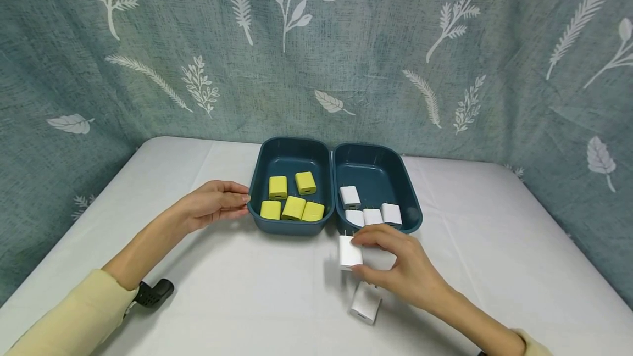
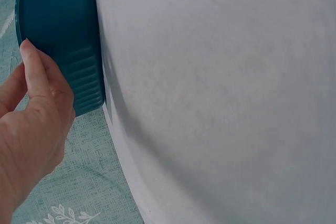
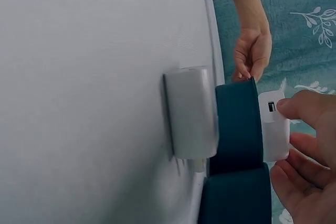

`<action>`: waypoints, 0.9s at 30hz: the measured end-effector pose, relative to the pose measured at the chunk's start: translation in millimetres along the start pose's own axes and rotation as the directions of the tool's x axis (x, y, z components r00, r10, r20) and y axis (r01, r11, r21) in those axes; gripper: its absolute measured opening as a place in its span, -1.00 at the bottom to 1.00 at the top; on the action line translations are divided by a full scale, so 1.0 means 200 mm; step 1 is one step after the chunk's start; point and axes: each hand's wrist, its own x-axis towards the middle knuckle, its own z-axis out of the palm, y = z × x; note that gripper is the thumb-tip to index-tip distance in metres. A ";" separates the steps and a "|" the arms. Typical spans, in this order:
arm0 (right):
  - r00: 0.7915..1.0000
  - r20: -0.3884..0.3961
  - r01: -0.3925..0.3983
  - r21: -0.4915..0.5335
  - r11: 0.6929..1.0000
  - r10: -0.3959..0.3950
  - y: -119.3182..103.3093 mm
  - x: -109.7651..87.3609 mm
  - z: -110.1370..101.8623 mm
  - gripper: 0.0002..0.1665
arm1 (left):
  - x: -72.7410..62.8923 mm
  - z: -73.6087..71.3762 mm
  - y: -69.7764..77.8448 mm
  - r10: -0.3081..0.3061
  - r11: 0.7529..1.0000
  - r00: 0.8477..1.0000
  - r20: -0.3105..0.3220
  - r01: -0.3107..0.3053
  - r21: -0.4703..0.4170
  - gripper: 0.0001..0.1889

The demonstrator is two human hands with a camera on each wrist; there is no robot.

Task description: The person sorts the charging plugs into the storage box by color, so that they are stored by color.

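My right hand (image 1: 406, 268) pinches a white USB charger plug (image 1: 349, 251) between thumb and fingers, its prongs pointing away toward the bins. In the right wrist view the port on this charger (image 3: 274, 129) shows beside the thumb. Just below the hand, another white charger (image 1: 366, 304) lies on the table. At the near left side of the left blue bin (image 1: 289, 228), my left hand (image 1: 217, 202) touches the outer wall with fairly straight fingers. The left wrist view shows its fingertips at the rim of that bin (image 2: 58, 24).
Several yellow chargers (image 1: 294, 209) lie in the left bin. Several white chargers (image 1: 350, 196) are in the right blue bin (image 1: 413, 213), which stands against the left one. A white cloth (image 1: 237, 301) covers the table, and a patterned curtain (image 1: 376, 81) hangs behind.
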 end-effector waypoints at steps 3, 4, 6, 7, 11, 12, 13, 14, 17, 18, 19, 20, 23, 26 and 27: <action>1.000 -0.018 0.006 -0.011 1.000 -0.006 0.00 0.01 -0.02 -0.53 | 0.00 0.00 0.00 -0.001 1.000 1.000 0.001 0.001 0.004 -0.59; 1.000 -0.022 0.008 -0.012 1.000 -0.008 0.00 0.01 -0.03 -0.52 | 0.00 0.00 0.00 -0.001 1.000 1.000 0.000 0.001 0.002 -0.59; 1.000 -0.030 0.007 -0.019 1.000 -0.008 0.01 0.02 -0.05 -0.51 | 0.00 0.00 0.00 -0.001 1.000 1.000 0.001 0.001 0.000 -0.59; 0.999 -0.034 0.008 -0.026 1.000 -0.009 0.01 0.02 -0.06 -0.51 | 0.00 0.00 0.00 -0.002 1.000 1.000 0.003 0.002 -0.001 -0.59; 0.999 -0.049 0.011 -0.059 0.998 -0.014 0.02 0.04 -0.10 -0.49 | 0.00 0.00 0.00 -0.007 1.000 1.000 0.002 0.007 0.004 -0.59; 0.998 -0.055 0.016 -0.071 0.997 -0.020 0.02 0.05 -0.11 -0.50 | 0.00 0.00 0.00 -0.006 1.000 1.000 0.002 0.006 0.006 -0.59; 0.998 -0.060 0.020 -0.080 0.997 -0.025 0.03 0.06 -0.11 -0.50 | 0.00 0.00 0.00 -0.006 1.000 1.000 0.003 0.006 0.009 -0.58; 0.997 -0.064 0.026 -0.085 0.996 -0.031 0.03 0.06 -0.12 -0.50 | 0.00 0.00 0.00 -0.005 1.000 1.000 0.003 0.005 0.011 -0.59; 0.994 -0.088 0.055 -0.105 0.993 -0.065 0.07 0.09 -0.15 -0.49 | 0.00 0.00 0.01 -0.004 1.000 1.000 0.005 0.004 0.015 -0.58; 0.993 -0.096 0.062 -0.102 0.993 -0.072 0.09 0.10 -0.16 -0.49 | 0.00 0.00 0.01 -0.004 1.000 1.000 0.006 0.004 0.015 -0.58; 0.992 -0.104 0.067 -0.099 0.993 -0.077 0.10 0.11 -0.17 -0.48 | 0.00 0.00 0.01 -0.004 1.000 1.000 0.006 0.004 0.014 -0.58; 0.990 -0.112 0.072 -0.095 0.993 -0.082 0.12 0.12 -0.18 -0.48 | 0.00 0.00 0.01 -0.004 1.000 1.000 0.004 0.004 0.012 -0.58; 0.990 -0.125 0.063 -0.066 0.996 -0.071 0.18 0.14 -0.20 -0.47 | 0.00 0.00 0.01 -0.004 1.000 1.000 0.003 0.004 0.010 -0.58; 0.992 -0.116 0.041 -0.027 0.999 -0.044 0.23 0.16 -0.21 -0.48 | 0.00 0.00 0.01 -0.002 1.000 1.000 0.005 0.002 0.015 -0.57; 0.993 -0.111 0.031 -0.016 0.999 -0.032 0.25 0.17 -0.22 -0.49 | 0.00 0.00 0.01 -0.003 1.000 1.000 0.004 0.002 0.017 -0.57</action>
